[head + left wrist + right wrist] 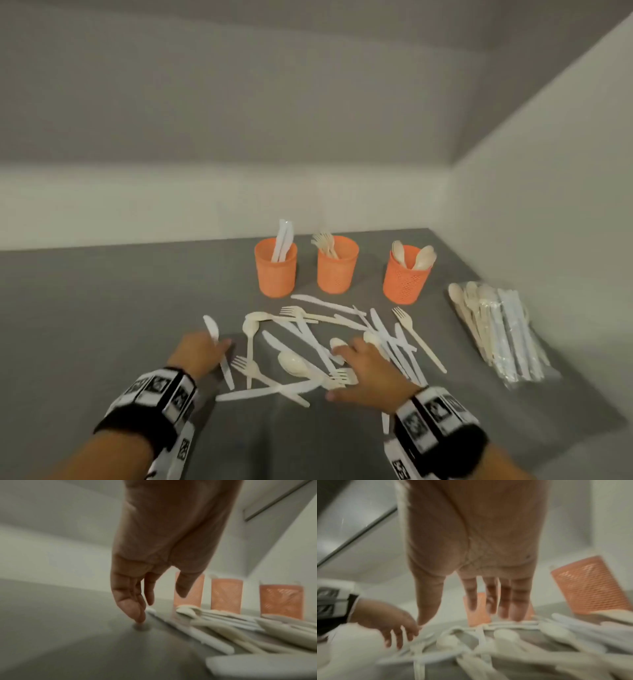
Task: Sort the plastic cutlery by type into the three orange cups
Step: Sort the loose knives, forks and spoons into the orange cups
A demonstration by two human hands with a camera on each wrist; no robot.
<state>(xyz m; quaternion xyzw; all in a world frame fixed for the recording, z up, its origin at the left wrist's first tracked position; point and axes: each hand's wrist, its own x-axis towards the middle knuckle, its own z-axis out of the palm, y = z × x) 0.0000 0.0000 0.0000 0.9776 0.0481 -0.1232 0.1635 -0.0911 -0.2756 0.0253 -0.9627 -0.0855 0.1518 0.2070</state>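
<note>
Neither hand held anything: the left hand [202, 353], fingers loose, touched the cloth beside a white knife [217, 346]; the right hand [368, 371] lay spread over the tangled cutlery pile [318, 342]. Crossed pieces could drag neighbours along. Beyond both hands stood the three orange cups [337, 265], easily toppled; open cloth lay leftward.

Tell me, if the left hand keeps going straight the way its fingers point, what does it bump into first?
Probably the white knife lying by the left hand; its fingers point down toward the table beside it. Depth is blurry, so it might touch the table first.
</note>
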